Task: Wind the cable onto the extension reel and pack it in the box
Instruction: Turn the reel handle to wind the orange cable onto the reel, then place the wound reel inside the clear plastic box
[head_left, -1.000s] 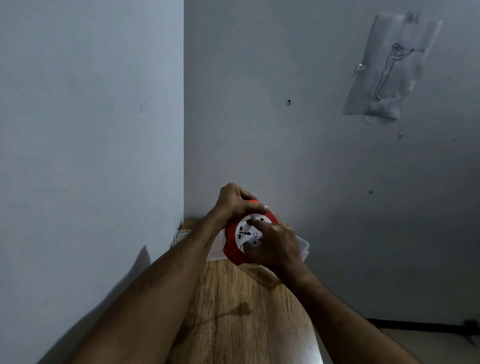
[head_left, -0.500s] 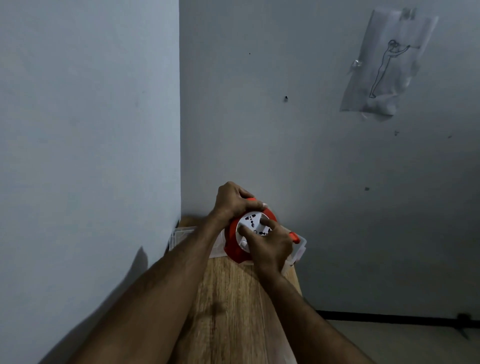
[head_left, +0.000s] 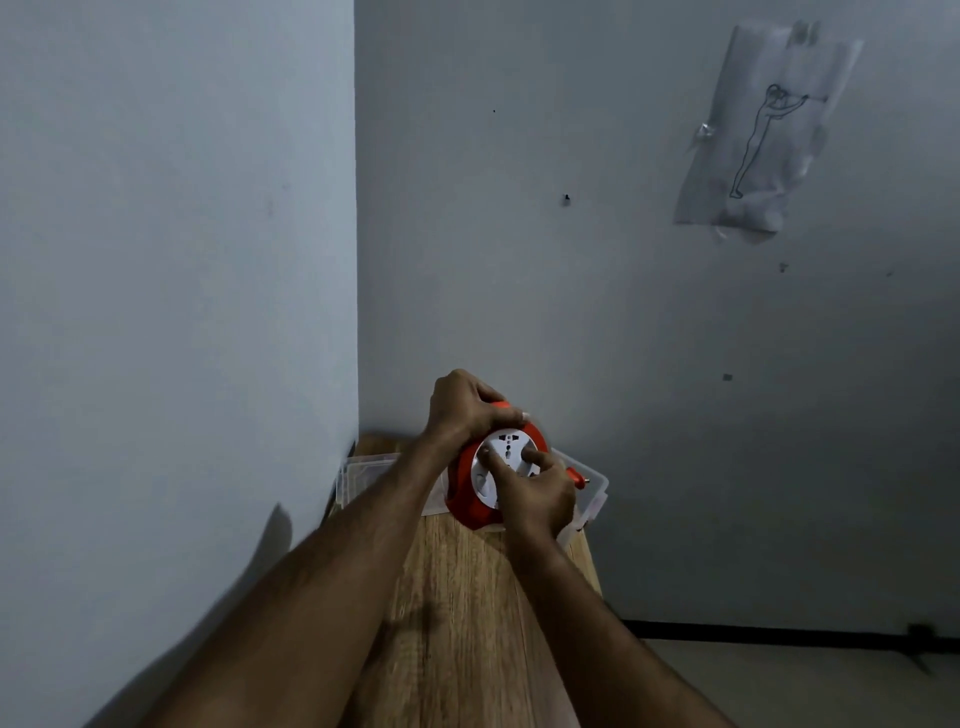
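A round red extension reel (head_left: 464, 499) with a white socket face (head_left: 506, 448) is held upright over a clear plastic box (head_left: 592, 491) at the far end of a wooden table. My left hand (head_left: 464, 405) grips the reel's top rim. My right hand (head_left: 535, 496) presses its fingers into the white face. A small red plug (head_left: 576, 477) sticks out just right of my right hand, above the box. The cable itself is hidden.
The wooden table (head_left: 467, 613) is narrow and runs into a room corner, with a wall close on the left and another behind. A paper drawing (head_left: 763, 130) is taped on the back wall. Floor and a dark skirting line lie to the right.
My right hand has turned on the white face, its fingers shifting round it. The red plug has come into sight at the right. My left hand has kept its grip on the rim.
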